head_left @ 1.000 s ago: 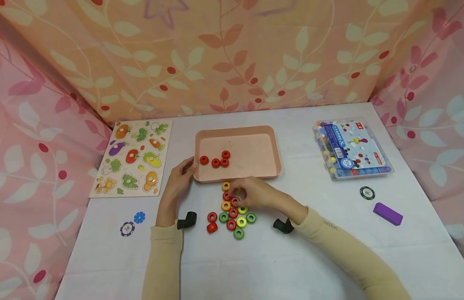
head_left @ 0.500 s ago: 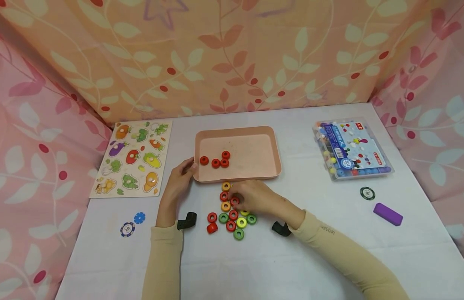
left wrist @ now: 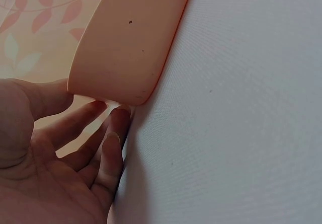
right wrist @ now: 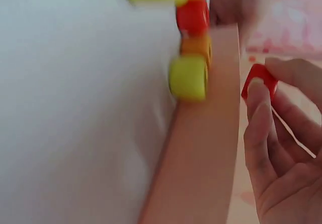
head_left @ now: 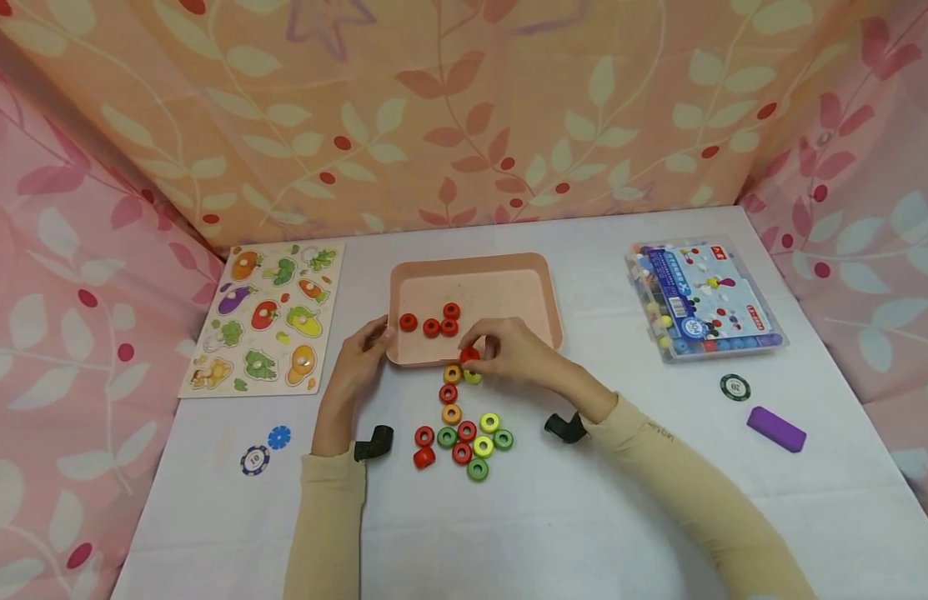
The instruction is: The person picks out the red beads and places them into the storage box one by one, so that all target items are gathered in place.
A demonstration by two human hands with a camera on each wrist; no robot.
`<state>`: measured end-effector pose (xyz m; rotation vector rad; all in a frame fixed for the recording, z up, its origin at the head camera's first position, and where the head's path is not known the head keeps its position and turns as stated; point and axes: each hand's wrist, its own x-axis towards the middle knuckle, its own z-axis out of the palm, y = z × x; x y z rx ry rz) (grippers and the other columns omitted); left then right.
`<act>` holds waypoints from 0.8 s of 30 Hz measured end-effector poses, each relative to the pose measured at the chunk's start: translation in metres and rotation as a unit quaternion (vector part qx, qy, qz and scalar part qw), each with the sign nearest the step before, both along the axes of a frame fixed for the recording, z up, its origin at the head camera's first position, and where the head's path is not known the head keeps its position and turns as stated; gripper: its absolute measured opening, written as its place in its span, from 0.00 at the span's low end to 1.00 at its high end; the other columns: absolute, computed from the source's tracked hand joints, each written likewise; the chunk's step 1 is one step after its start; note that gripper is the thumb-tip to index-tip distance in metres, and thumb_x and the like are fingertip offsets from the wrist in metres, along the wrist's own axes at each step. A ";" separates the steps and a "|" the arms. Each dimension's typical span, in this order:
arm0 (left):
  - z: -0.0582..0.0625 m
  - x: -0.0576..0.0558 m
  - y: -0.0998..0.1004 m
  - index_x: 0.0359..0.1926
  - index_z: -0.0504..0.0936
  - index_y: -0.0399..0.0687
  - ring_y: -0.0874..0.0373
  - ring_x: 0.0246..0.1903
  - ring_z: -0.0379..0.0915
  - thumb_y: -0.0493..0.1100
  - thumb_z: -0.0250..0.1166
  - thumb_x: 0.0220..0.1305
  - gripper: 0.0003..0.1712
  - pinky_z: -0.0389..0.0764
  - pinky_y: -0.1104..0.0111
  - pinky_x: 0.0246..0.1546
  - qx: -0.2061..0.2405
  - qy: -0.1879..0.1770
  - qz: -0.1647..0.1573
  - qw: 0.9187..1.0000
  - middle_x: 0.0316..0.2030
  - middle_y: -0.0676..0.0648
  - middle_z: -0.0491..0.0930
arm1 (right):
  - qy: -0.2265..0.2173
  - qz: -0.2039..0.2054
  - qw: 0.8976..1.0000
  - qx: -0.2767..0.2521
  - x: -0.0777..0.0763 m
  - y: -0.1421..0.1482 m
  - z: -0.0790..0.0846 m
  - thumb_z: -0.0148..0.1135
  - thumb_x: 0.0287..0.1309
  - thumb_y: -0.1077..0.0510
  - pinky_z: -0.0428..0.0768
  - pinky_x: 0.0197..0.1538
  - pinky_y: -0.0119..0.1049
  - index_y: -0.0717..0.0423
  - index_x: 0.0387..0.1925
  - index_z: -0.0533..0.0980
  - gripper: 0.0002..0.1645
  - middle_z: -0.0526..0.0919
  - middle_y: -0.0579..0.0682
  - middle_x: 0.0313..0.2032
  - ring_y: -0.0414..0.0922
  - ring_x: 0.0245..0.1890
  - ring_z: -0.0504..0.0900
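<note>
My right hand (head_left: 519, 354) pinches a red ring-shaped bead (head_left: 469, 355) between thumb and fingertips, over the near rim of the pink tray (head_left: 501, 292). In the right wrist view the red bead (right wrist: 265, 74) sits above the level of the tray rim. My left hand (head_left: 358, 358) holds the tray's near left corner; in the left wrist view, the thumb lies at the rim and the fingertips are against the side. Several red beads (head_left: 431, 327) lie in the tray. Below it are loose red, orange, green and yellow beads (head_left: 483, 447), including a yellow bead (right wrist: 188, 78) right beside the tray wall.
A vegetable puzzle board (head_left: 264, 321) lies at left, with a poker chip (head_left: 255, 460) and a blue flower-shaped disc (head_left: 279, 437) nearer. At right are a clear box of coloured pieces (head_left: 707, 296), a dark chip (head_left: 735, 387) and a purple block (head_left: 776, 428). Patterned curtains surround the table.
My right hand has picked up a red bead from the group and moved it up to the tray's near rim. The left hand has stayed at the tray corner.
</note>
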<state>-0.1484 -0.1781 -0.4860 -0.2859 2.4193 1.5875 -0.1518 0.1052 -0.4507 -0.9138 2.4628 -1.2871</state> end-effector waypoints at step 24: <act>0.000 0.001 -0.001 0.73 0.68 0.54 0.48 0.62 0.67 0.54 0.57 0.74 0.30 0.65 0.55 0.67 0.005 -0.004 0.000 1.000 0.68 0.45 0.70 | -0.041 -0.159 0.984 0.075 -0.069 0.001 -0.017 0.75 0.55 0.58 0.75 0.41 0.38 0.56 0.51 0.81 0.21 0.82 0.50 0.40 0.46 0.37 0.77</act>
